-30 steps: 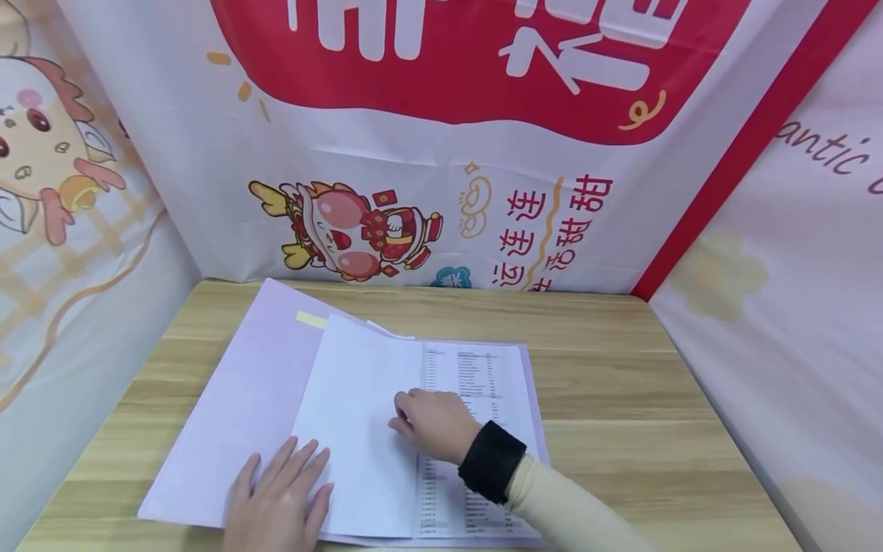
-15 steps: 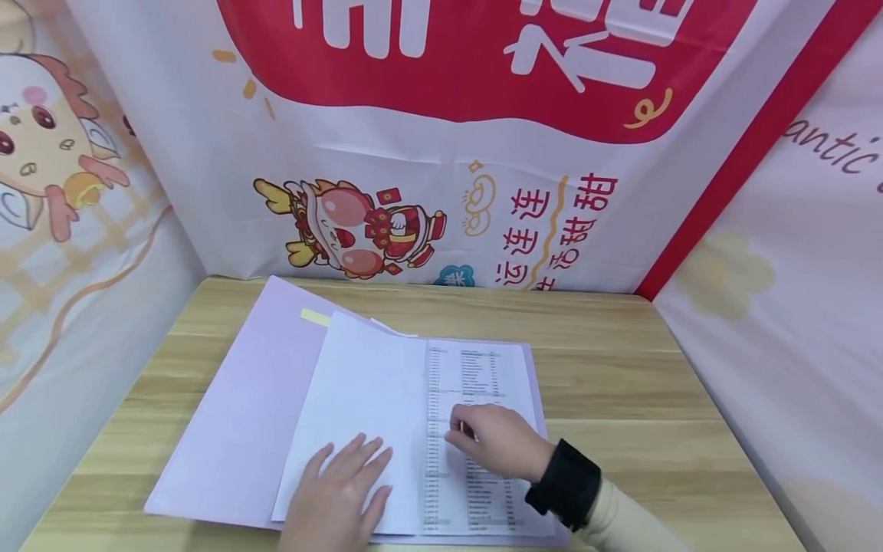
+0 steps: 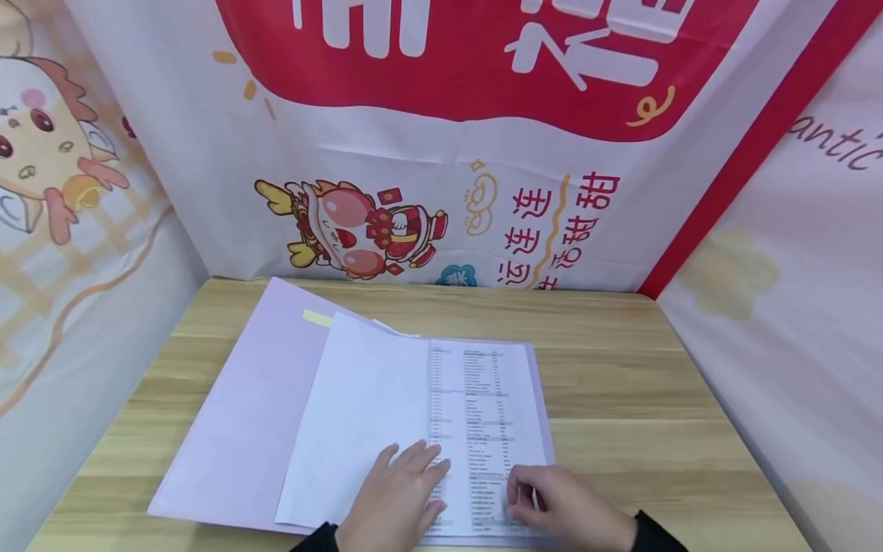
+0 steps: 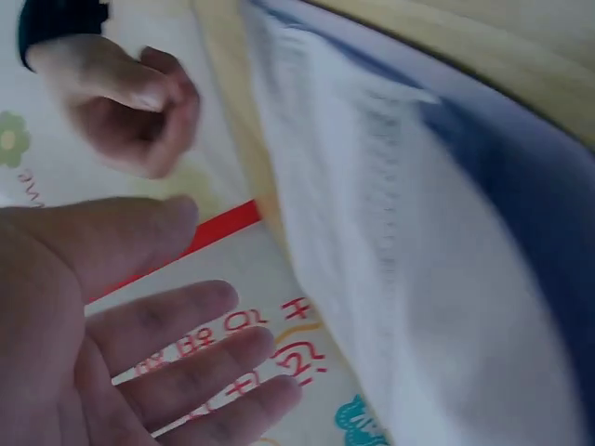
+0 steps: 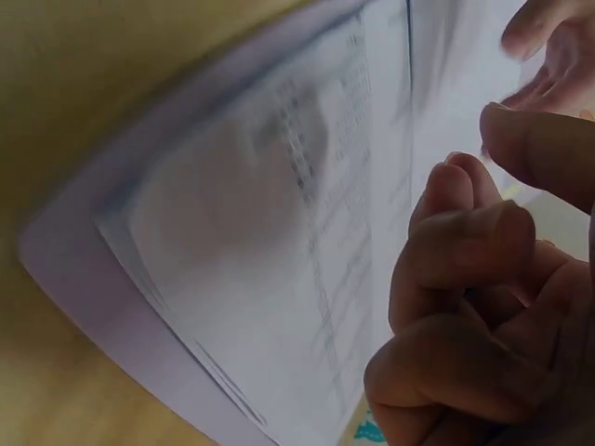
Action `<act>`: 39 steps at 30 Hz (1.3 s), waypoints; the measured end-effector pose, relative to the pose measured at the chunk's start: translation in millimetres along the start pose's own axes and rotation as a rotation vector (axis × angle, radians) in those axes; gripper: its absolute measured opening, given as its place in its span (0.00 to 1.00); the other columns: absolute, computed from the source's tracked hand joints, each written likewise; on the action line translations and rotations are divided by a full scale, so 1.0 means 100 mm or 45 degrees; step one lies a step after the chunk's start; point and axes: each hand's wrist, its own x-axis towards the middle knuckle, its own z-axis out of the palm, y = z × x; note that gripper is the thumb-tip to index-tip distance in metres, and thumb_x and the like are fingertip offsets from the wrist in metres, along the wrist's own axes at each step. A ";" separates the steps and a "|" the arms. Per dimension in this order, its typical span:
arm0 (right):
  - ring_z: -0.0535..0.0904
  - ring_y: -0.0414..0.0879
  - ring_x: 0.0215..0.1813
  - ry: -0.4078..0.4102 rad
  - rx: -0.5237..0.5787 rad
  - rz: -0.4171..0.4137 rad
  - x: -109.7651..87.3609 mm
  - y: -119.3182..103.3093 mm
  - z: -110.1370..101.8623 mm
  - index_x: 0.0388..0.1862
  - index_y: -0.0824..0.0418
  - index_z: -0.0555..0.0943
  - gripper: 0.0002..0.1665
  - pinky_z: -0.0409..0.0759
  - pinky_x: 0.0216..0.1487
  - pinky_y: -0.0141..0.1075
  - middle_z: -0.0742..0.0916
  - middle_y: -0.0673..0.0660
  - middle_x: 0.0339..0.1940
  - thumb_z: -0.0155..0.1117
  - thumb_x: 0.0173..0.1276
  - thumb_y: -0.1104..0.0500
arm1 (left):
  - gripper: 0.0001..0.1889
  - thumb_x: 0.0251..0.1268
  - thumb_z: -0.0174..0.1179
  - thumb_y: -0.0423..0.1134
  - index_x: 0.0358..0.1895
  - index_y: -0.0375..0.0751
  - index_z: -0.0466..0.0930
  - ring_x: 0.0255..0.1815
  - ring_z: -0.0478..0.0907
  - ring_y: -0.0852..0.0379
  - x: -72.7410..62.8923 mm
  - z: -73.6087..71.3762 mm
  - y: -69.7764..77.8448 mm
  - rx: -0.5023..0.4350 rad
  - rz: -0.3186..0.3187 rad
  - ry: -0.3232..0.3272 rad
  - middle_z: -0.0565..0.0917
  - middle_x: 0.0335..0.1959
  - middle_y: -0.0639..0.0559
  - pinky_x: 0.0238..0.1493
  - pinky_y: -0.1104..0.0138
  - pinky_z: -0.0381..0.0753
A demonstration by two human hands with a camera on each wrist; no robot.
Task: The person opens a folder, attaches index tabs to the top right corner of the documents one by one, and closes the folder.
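Lilac folder (image 3: 228,437), open, lay L of centre on table (image 3: 635,383), far L corner twd table's far edge; table's near edge was cut off. White page (image 3: 366,399) lay beside printed sheet (image 3: 486,414), text illegible; yellow strip (image 3: 316,317) was partly hidden. L hand (image 3: 396,494), fingers straight & spread, was over the pages' join, contact unclear. R hand (image 3: 562,502), fingers curled, apparently w/o anything held, was nr sheet's near R corner.
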 end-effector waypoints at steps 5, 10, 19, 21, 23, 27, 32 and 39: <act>0.70 0.28 0.22 -0.102 0.136 0.044 -0.07 0.00 0.20 0.34 0.47 0.80 0.04 0.69 0.22 0.25 0.75 0.37 0.21 0.68 0.65 0.54 | 0.31 0.58 0.64 0.59 0.64 0.53 0.76 0.72 0.68 0.45 0.06 0.17 -0.04 0.000 -0.064 -0.148 0.75 0.68 0.49 0.67 0.37 0.65; 0.66 0.26 0.20 -0.116 0.174 0.057 -0.08 0.03 0.39 0.34 0.49 0.81 0.07 0.68 0.23 0.23 0.73 0.35 0.18 0.69 0.58 0.59 | 0.37 0.56 0.63 0.63 0.67 0.49 0.74 0.74 0.64 0.41 0.07 0.31 -0.06 0.025 -0.107 -0.199 0.71 0.71 0.46 0.65 0.32 0.61; 0.67 0.26 0.21 -0.098 0.127 0.114 -0.05 0.14 0.61 0.30 0.46 0.80 0.04 0.68 0.24 0.24 0.73 0.35 0.18 0.68 0.59 0.53 | 0.39 0.53 0.64 0.65 0.67 0.48 0.73 0.75 0.62 0.41 0.03 0.45 -0.09 0.082 -0.088 -0.163 0.70 0.72 0.46 0.64 0.30 0.60; 0.68 0.27 0.21 -0.108 0.122 0.143 -0.05 0.15 0.63 0.29 0.46 0.80 0.04 0.67 0.24 0.24 0.73 0.35 0.17 0.68 0.60 0.53 | 0.40 0.53 0.63 0.65 0.67 0.48 0.73 0.75 0.61 0.41 0.03 0.46 -0.09 0.078 -0.090 -0.168 0.69 0.73 0.46 0.65 0.31 0.60; 0.68 0.28 0.21 -0.113 0.099 0.163 -0.05 0.16 0.64 0.29 0.45 0.80 0.04 0.66 0.24 0.24 0.73 0.36 0.17 0.68 0.60 0.52 | 0.40 0.53 0.63 0.66 0.67 0.48 0.73 0.76 0.61 0.41 0.04 0.47 -0.09 0.074 -0.090 -0.173 0.69 0.73 0.46 0.65 0.31 0.60; 0.70 0.28 0.22 -0.112 0.043 0.179 -0.04 0.15 0.66 0.28 0.45 0.80 0.05 0.67 0.24 0.25 0.74 0.36 0.16 0.68 0.59 0.51 | 0.39 0.54 0.63 0.65 0.67 0.47 0.73 0.76 0.60 0.41 0.04 0.47 -0.09 0.053 -0.093 -0.184 0.69 0.73 0.45 0.65 0.31 0.60; 0.71 0.28 0.23 -0.115 0.011 0.214 -0.03 0.11 0.68 0.27 0.45 0.80 0.06 0.69 0.26 0.25 0.77 0.36 0.17 0.68 0.60 0.50 | 0.39 0.54 0.64 0.64 0.67 0.47 0.73 0.76 0.59 0.40 0.04 0.46 -0.10 0.020 -0.098 -0.201 0.68 0.73 0.45 0.65 0.30 0.59; 0.72 0.29 0.25 -0.097 -0.067 0.262 -0.03 0.10 0.69 0.26 0.45 0.80 0.07 0.70 0.29 0.27 0.79 0.36 0.19 0.69 0.58 0.48 | 0.39 0.55 0.63 0.64 0.68 0.47 0.72 0.77 0.58 0.41 0.06 0.45 -0.13 -0.017 -0.125 -0.258 0.67 0.74 0.45 0.66 0.30 0.57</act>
